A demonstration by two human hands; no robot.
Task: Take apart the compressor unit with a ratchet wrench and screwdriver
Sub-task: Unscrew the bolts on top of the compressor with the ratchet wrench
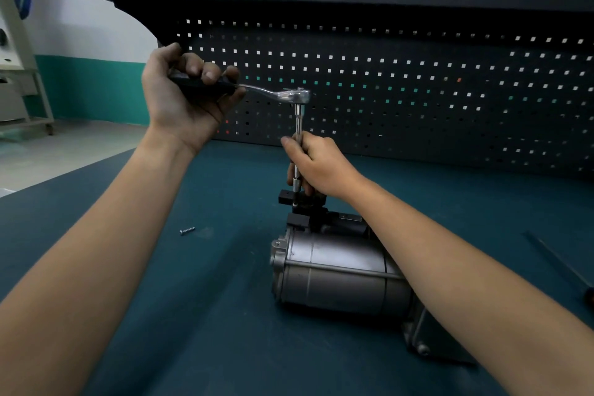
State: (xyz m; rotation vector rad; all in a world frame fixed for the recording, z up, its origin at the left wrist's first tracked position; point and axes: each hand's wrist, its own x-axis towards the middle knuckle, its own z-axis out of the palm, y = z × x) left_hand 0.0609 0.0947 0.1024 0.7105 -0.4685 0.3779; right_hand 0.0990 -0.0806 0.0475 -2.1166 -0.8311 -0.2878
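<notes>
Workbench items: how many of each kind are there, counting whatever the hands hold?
Ratchet wrench: 1
Compressor unit: 1
Loose screw: 1
Long thin tool at the right edge: 1
Total: 4

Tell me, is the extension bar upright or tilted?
Upright: the extension bar drops straight from the ratchet head to the compressor.

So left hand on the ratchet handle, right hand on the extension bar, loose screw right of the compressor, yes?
Not quite: the head view shows the loose screw left of the compressor. The left hand grips the ratchet handle and the right hand the extension bar.
</notes>
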